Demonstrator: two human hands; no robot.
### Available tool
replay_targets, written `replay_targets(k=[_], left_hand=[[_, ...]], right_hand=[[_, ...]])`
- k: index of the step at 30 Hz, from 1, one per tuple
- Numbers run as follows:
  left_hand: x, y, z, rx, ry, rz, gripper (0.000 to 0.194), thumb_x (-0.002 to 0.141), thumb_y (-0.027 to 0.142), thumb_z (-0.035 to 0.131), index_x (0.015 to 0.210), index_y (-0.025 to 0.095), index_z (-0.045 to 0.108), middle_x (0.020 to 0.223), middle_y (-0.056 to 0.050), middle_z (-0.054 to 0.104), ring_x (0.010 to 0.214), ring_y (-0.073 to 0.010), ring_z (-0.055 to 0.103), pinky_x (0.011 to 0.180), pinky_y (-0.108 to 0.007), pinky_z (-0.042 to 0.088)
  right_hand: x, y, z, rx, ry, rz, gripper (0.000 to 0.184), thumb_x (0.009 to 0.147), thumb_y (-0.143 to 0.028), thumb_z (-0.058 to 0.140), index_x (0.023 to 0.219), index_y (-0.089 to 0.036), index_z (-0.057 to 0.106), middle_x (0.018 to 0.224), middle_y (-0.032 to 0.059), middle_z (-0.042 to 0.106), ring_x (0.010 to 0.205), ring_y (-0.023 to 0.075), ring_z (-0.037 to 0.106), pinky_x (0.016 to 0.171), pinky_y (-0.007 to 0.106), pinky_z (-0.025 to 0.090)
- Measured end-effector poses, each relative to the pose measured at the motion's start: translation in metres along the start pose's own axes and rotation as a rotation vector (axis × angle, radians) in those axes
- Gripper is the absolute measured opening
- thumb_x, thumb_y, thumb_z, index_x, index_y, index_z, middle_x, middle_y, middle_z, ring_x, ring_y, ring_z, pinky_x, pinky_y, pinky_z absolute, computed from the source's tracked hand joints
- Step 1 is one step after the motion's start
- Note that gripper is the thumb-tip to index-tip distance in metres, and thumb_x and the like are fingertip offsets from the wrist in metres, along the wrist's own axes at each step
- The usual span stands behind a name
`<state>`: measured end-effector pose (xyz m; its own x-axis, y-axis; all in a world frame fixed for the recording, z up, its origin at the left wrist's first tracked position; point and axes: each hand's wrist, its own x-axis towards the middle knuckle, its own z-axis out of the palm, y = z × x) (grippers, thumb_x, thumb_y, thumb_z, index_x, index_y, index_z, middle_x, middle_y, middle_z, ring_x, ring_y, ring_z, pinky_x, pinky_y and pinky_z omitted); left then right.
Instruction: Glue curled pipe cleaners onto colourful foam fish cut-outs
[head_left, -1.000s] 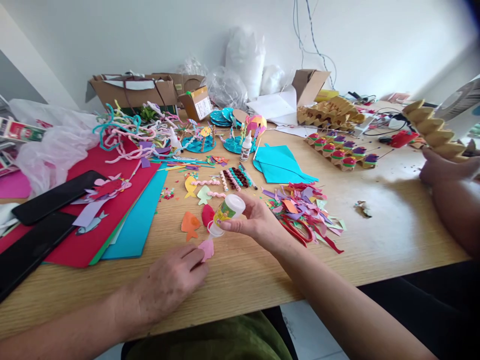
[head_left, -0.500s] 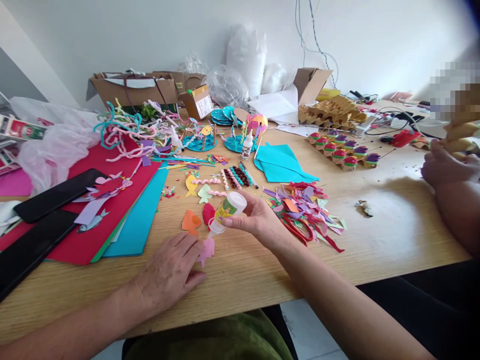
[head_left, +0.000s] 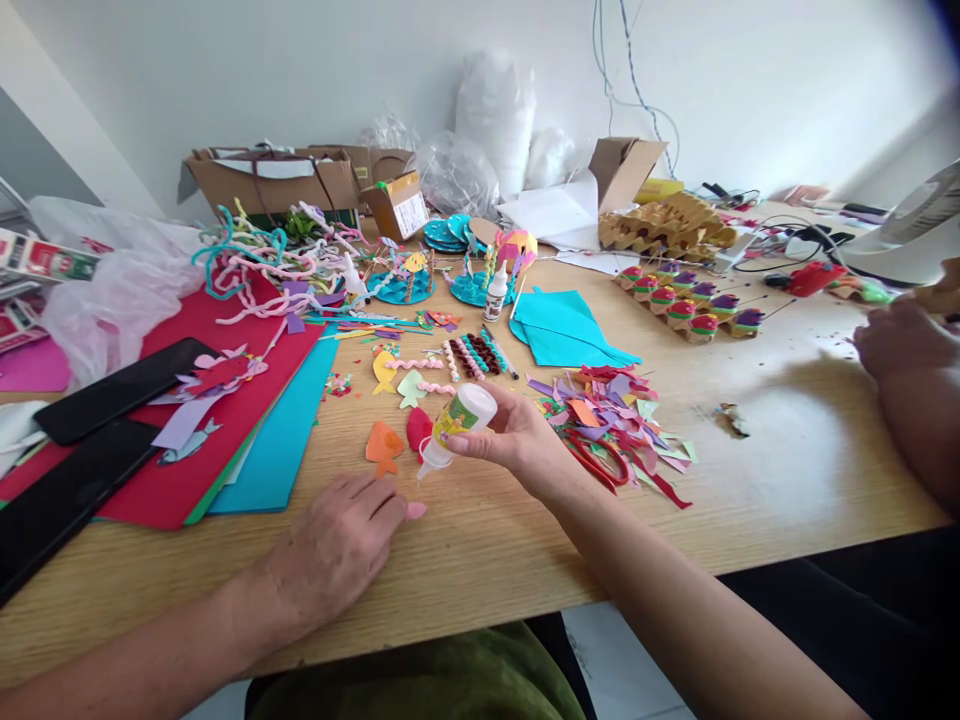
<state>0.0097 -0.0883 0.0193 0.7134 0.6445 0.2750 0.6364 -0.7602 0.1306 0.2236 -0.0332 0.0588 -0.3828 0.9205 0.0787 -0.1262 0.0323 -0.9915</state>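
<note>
Your right hand [head_left: 517,440] grips the tilted glue bottle [head_left: 466,408], its nozzle slanting down leftward, while the pink paper piece [head_left: 415,511] lies just your side of that nozzle, pinched by the nearer left hand [head_left: 336,550], which hides its long axis.

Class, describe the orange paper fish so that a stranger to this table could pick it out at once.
Find the large red sheet on the left, then go right past the blue sheets. Just beyond the left hand lies a fish cutout, tail towards that hand. It is orange, while its neighbours are a red cutout, a yellow fish and a pale green fish.
</note>
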Motion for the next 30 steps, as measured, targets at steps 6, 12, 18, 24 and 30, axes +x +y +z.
replay_targets(k=[6, 12, 18, 24, 30], left_hand=[[0.007, -0.011, -0.013, -0.297, -0.06, -0.295, 0.022, 0.083, 0.016, 0.04, 0.074, 0.018, 0.06, 0.072, -0.005, 0.061, 0.068, -0.0208, 0.056, 0.063, -0.032, 0.045], [0.018, -0.02, -0.033, -1.173, -0.055, -0.845, 0.022, 0.073, 0.039, 0.063, 0.074, 0.018, 0.068, 0.072, -0.001, 0.063, 0.062, -0.0134, 0.051, 0.057, -0.023, 0.039], [0.017, -0.02, -0.031, -1.447, 0.078, -0.995, 0.024, 0.064, 0.033, 0.076, 0.071, 0.015, 0.062, 0.069, 0.002, 0.056, 0.06, -0.0093, 0.048, 0.056, -0.022, 0.039], [0.017, -0.021, -0.027, -1.515, 0.071, -0.977, 0.023, 0.069, 0.03, 0.073, 0.083, 0.017, 0.059, 0.071, 0.003, 0.059, 0.063, -0.0092, 0.051, 0.057, -0.02, 0.038], [0.018, -0.021, -0.03, -1.524, 0.04, -0.964, 0.022, 0.07, 0.032, 0.073, 0.069, 0.015, 0.058, 0.071, 0.001, 0.059, 0.062, -0.009, 0.051, 0.056, -0.02, 0.038]], right_hand=[[0.0, 0.0, 0.0, 0.115, 0.067, 0.008, 0.029, 0.057, -0.029, 0.08, 0.078, -0.02, 0.062, 0.072, -0.0043, 0.062, 0.069, 0.0126, 0.057, 0.067, 0.025, 0.045], [0.006, 0.006, -0.008, 0.219, 0.207, -0.022, 0.028, 0.06, -0.033, 0.078, 0.082, -0.021, 0.065, 0.079, 0.0, 0.068, 0.077, 0.0182, 0.061, 0.075, 0.031, 0.046], [0.008, 0.006, -0.01, 0.302, 0.244, -0.021, 0.027, 0.061, -0.034, 0.077, 0.083, -0.022, 0.068, 0.084, 0.0014, 0.069, 0.081, 0.0204, 0.061, 0.08, 0.034, 0.044], [0.008, 0.006, -0.011, 0.297, 0.269, -0.017, 0.028, 0.06, -0.036, 0.078, 0.082, -0.021, 0.068, 0.084, 0.0025, 0.069, 0.084, 0.0215, 0.061, 0.082, 0.036, 0.044], [0.008, 0.008, -0.012, 0.29, 0.264, -0.027, 0.027, 0.061, -0.036, 0.077, 0.082, -0.022, 0.068, 0.084, 0.0022, 0.069, 0.085, 0.022, 0.061, 0.083, 0.036, 0.044]])
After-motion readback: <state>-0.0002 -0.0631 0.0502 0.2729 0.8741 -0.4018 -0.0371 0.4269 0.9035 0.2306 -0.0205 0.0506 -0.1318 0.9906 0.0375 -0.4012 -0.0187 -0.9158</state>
